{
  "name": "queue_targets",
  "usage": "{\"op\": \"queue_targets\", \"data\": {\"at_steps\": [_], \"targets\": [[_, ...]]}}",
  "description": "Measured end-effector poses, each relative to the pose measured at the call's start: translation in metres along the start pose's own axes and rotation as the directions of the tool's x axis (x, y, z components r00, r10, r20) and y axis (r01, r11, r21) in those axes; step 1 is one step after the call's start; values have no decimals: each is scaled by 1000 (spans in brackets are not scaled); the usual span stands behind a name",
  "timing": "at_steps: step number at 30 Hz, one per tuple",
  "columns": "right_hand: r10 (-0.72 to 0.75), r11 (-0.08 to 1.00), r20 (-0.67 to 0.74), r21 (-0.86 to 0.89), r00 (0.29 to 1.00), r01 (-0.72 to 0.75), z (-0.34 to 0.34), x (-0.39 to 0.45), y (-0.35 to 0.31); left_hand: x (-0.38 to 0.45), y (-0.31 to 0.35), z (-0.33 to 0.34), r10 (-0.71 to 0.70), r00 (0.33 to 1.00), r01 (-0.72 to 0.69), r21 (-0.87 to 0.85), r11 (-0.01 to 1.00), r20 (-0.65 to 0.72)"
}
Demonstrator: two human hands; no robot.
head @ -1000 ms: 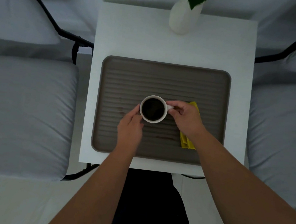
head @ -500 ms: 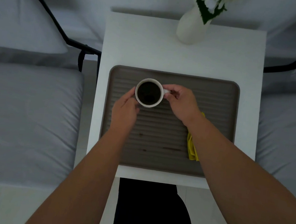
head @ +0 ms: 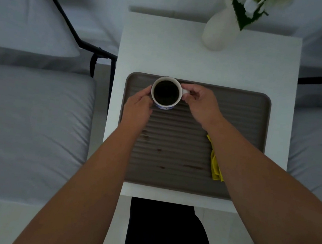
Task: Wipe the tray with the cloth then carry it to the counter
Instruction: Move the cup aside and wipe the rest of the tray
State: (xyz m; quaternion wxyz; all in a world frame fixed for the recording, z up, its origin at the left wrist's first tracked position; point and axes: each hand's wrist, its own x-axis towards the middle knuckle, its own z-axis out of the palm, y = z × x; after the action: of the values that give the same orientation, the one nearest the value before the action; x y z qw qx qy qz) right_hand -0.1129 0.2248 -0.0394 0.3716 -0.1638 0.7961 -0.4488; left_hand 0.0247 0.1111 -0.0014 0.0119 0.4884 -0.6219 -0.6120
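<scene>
One white square tabletop (head: 231,67) is carrying one ribbed grey-brown rectangular tray (head: 242,118), dotted with several dark stains. One white vase (head: 215,36) is standing at one o'clock. One yellow cloth (head: 215,163) is lying on the tray at four o'clock. The left hand (head: 137,107) and right hand (head: 201,104) are clasping one full white coffee mug (head: 166,93) at eleven o'clock; tilting it risks spilling more.
</scene>
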Motion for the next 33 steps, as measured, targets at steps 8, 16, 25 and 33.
{"op": "queue_targets", "data": {"at_steps": [8,16,25,33], "targets": [[32,999,-93,5,995,-31,-26,-34,21,-17,-41,-18,129,986,-108,182,977,-106],[-28,888,-360,-438,932,-143,-36,-134,74,-93,-125,-25,298,945,-144,649,747,-134],[-87,721,-484,-634,871,-280,-8,-143,89,-123,-154,-27,17,995,44,593,804,-96],[-161,737,-445,-648,881,-192,38,-134,76,-115,-157,-30,113,994,-86,625,776,-3]]}}
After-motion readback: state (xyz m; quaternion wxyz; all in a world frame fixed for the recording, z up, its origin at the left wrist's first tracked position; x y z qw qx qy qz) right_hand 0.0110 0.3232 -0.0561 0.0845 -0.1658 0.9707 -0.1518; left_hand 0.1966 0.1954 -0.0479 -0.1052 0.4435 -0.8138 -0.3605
